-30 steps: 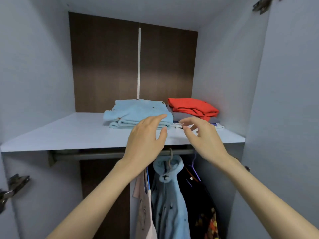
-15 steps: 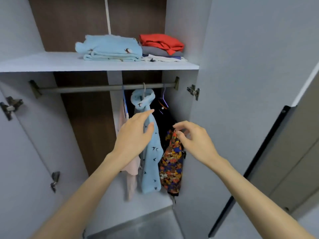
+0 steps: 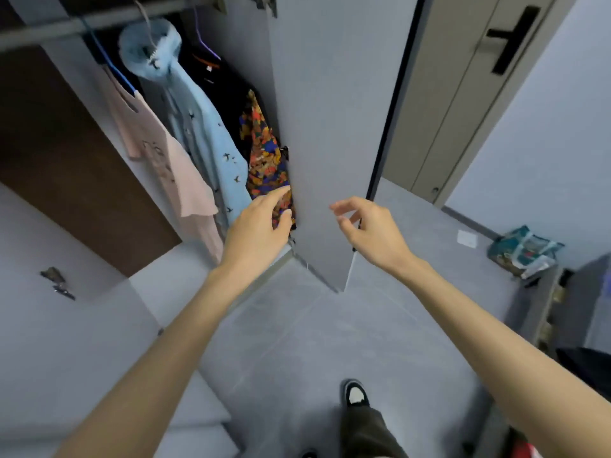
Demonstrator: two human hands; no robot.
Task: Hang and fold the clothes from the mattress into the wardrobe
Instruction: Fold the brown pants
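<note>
The view has tilted down off the shelf to the grey wardrobe door (image 3: 324, 127), smooth and flat, with the soft pink top (image 3: 165, 160), blue shirt (image 3: 205, 127) and patterned garment (image 3: 264, 153) hanging far left, while the left hand (image 3: 256, 229) and right hand (image 3: 373, 229), both loosely spread and empty, have dropped beside its near edge.

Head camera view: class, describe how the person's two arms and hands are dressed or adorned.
Both forearms are bare, no sleeves in view. The left hand and right hand wear no gloves, and no rings, watch or bracelets show. Nothing marks either arm.
</note>
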